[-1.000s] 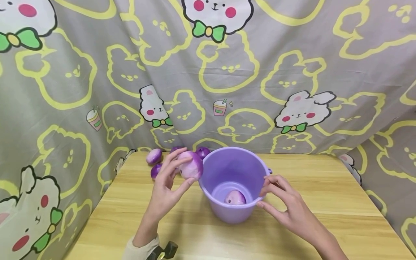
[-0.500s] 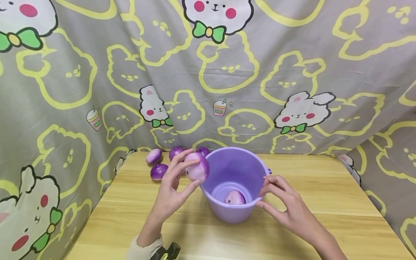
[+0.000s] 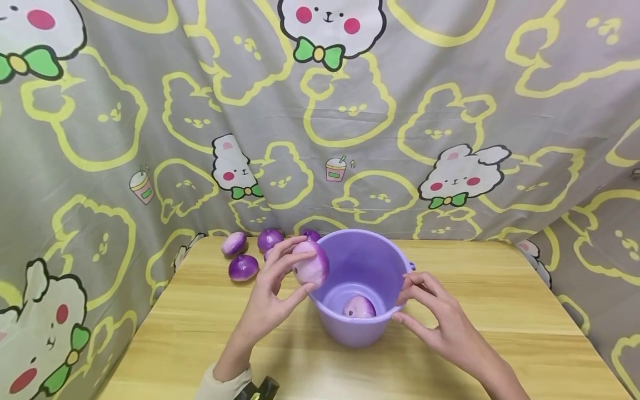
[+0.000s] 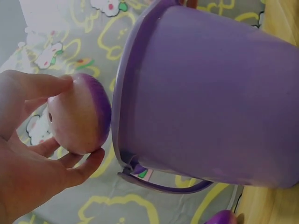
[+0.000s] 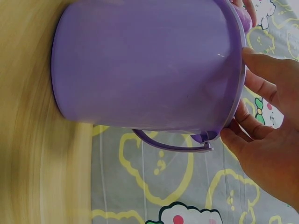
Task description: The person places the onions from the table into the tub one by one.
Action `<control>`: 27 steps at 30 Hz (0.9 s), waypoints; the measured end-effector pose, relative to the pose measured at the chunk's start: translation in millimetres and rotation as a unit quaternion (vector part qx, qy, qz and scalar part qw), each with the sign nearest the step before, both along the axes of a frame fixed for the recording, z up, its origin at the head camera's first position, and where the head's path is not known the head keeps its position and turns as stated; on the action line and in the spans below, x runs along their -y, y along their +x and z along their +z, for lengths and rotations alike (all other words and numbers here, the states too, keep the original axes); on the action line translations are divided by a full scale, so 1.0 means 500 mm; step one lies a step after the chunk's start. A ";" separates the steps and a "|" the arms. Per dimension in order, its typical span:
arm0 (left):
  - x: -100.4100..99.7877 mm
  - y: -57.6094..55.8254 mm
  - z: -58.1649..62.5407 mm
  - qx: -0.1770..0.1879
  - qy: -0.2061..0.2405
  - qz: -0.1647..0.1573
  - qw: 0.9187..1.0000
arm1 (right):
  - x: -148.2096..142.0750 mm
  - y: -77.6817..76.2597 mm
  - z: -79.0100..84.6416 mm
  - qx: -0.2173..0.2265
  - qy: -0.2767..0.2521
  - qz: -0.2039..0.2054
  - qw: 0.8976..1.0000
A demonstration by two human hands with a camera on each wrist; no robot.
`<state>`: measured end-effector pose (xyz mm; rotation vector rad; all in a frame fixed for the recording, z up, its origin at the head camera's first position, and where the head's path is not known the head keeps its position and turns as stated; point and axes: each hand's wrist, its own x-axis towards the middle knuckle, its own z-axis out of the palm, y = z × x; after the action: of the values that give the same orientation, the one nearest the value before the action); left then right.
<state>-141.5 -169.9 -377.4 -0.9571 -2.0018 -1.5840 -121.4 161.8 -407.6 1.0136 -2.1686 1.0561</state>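
A purple bucket (image 3: 350, 330) stands upright on the table, with one purple-and-white onion (image 3: 359, 306) lying at its bottom. My left hand (image 3: 275, 289) grips another onion (image 3: 312, 265) between thumb and fingers, just at the bucket's left rim. In the left wrist view this onion (image 4: 79, 114) is level with the rim, outside the opening; whether it touches the rim I cannot tell. On the other side, my right hand (image 3: 442, 322) pinches the bucket's right rim; the right wrist view has the thumb outside and fingers over the edge.
Several purple onions (image 3: 243, 268) lie at the table's back left, some partly behind my left hand and the bucket. The bucket's handle (image 5: 170, 147) hangs down on its far side. A patterned curtain (image 3: 360, 122) rises behind the wooden table (image 3: 480, 278).
My left hand has carried its onion rightward to the bucket's left rim, uncovering more of the onions behind. The right hand keeps its hold on the rim.
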 end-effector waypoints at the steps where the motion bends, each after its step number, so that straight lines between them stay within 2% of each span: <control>1: -0.001 -0.001 0.000 0.000 -0.001 0.000 1.000 | 0.000 0.000 0.000 0.001 0.000 -0.001 1.000; 12: -0.014 -0.009 -0.001 0.018 -0.011 -0.005 1.000 | -0.001 0.000 -0.001 0.002 0.001 -0.004 1.000; 20: -0.022 -0.015 -0.006 0.007 -0.036 -0.010 0.999 | -0.001 0.001 -0.002 0.005 0.000 -0.005 1.000; 27: -0.026 -0.021 -0.010 -0.010 -0.047 0.000 0.999 | 0.000 0.000 0.001 0.004 0.001 -0.005 1.000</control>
<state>-152.1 -156.7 -382.2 -1.0024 -2.0781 -1.4864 -121.4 161.8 -407.0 1.0003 -2.1795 1.0549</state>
